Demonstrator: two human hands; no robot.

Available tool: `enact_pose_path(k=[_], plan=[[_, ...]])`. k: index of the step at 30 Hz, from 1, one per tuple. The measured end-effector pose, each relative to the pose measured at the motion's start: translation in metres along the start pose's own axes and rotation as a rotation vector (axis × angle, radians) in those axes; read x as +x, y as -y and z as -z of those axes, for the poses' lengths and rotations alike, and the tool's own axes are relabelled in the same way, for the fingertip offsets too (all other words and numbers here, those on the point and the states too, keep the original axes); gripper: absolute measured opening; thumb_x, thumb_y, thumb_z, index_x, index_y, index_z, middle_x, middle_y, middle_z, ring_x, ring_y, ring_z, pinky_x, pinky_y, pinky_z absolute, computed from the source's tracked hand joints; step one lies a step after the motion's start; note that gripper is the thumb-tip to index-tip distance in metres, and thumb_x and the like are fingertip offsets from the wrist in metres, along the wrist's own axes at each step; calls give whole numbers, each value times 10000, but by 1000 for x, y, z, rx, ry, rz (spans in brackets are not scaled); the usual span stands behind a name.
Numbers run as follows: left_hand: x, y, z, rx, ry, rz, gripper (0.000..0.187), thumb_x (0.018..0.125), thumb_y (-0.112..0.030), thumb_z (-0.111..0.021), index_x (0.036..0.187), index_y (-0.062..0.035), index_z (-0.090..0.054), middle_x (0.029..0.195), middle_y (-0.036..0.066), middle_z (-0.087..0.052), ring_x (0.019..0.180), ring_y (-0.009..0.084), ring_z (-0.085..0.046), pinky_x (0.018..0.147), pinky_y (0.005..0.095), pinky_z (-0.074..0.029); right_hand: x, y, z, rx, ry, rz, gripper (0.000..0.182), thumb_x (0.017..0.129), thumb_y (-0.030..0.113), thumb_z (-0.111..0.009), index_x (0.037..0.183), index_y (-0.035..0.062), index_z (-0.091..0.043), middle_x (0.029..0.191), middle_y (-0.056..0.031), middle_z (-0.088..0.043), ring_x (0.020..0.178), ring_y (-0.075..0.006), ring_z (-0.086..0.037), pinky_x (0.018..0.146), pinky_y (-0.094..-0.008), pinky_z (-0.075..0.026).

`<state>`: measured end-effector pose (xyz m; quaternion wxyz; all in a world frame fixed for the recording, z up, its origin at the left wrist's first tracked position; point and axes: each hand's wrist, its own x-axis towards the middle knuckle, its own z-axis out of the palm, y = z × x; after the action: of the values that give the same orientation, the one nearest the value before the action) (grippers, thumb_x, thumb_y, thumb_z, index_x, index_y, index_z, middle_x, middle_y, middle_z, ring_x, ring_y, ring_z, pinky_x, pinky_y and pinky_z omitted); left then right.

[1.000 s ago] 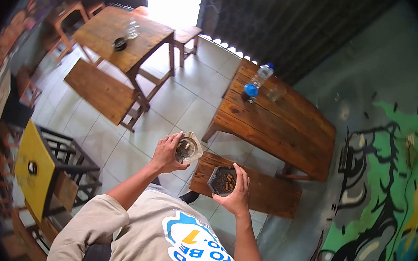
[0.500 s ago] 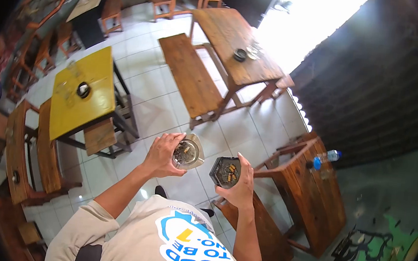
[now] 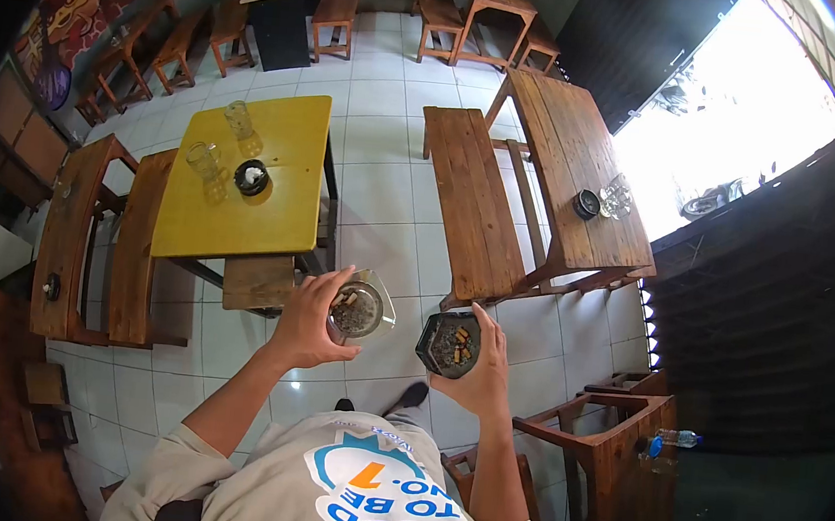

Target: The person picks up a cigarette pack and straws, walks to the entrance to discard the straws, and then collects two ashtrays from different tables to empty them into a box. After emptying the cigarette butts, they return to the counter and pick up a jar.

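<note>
My left hand point(image 3: 302, 328) is closed around the side of a clear glass ashtray point(image 3: 364, 318), which has ash and a few cigarette butts in its round bowl. With fingers wrapped round its right side, my right hand point(image 3: 487, 376) holds a black, many-sided ashtray point(image 3: 439, 348) with several butts and ash inside. Both ashtrays are level in front of my body, a small gap apart, above the tiled floor. Ahead on the left, the yellow table point(image 3: 295, 123) carries two glass mugs point(image 3: 238, 119) and a round black ashtray point(image 3: 251, 177) with something white in it.
A wooden table point(image 3: 561, 124) with a bench point(image 3: 469, 195) stands ahead right, bearing a black ashtray point(image 3: 587, 204) and glassware point(image 3: 616, 199). Benches line the left side. A plastic bottle point(image 3: 684, 439) lies on wooden furniture point(image 3: 609, 460) at right. Tiled floor point(image 3: 380, 182) runs between the tables.
My view has turned left, so the tables have shifted right and the bottle lower. My feet have changed position. Both hands keep hold of their ashtrays.
</note>
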<state>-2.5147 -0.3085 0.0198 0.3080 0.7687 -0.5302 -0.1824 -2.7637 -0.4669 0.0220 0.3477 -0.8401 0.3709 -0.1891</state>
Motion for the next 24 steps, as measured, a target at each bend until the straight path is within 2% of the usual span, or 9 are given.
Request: enact_pose_path(k=[8, 12, 16, 21, 24], plan=[[101, -4, -35, -5, 8, -22, 1124, 574, -343, -884, 1525, -100, -337, 1426, 160, -496, 1250, 367, -492, 1097, 471, -391, 88, -55, 30, -5, 10, -14, 1069, 484, 176, -850, 1456, 119, -411, 1350, -144, -504, 1283, -349, -473, 1095, -436, -409], [161, -21, -28, 28, -45, -60, 1106, 583, -313, -886, 1521, -95, -341, 1406, 170, -505, 1233, 371, -506, 1085, 465, -400, 156, -73, 53, -8, 53, 33, 1062, 480, 183, -847, 1449, 114, -418, 1353, -152, -501, 1285, -355, -474, 1093, -437, -411], [193, -18, -18, -44, -139, 26, 1087, 605, -291, -887, 1525, -105, -339, 1349, 175, -530, 1220, 379, -513, 1054, 479, -411, 218, -74, 58, -73, 167, 78, 1081, 474, 205, -867, 1454, 121, -415, 1378, -149, -490, 1294, -350, -478, 1094, -448, -415], [206, 14, -2, -30, -234, 160, 1111, 600, -299, -896, 1533, -108, -324, 1361, 175, -523, 1230, 379, -506, 1060, 483, -403, 296, -59, 26, -48, 261, 196, 1112, 477, 232, -887, 1470, 137, -398, 1381, -153, -487, 1295, -345, -481, 1093, -454, -429], [220, 36, 17, -36, -252, 272, 1129, 594, -297, -901, 1538, -108, -312, 1388, 176, -503, 1254, 383, -493, 1072, 485, -393, 342, -45, -1, -48, 351, 237, 1076, 504, 221, -836, 1477, 131, -385, 1395, -148, -475, 1300, -347, -469, 1102, -460, -412]])
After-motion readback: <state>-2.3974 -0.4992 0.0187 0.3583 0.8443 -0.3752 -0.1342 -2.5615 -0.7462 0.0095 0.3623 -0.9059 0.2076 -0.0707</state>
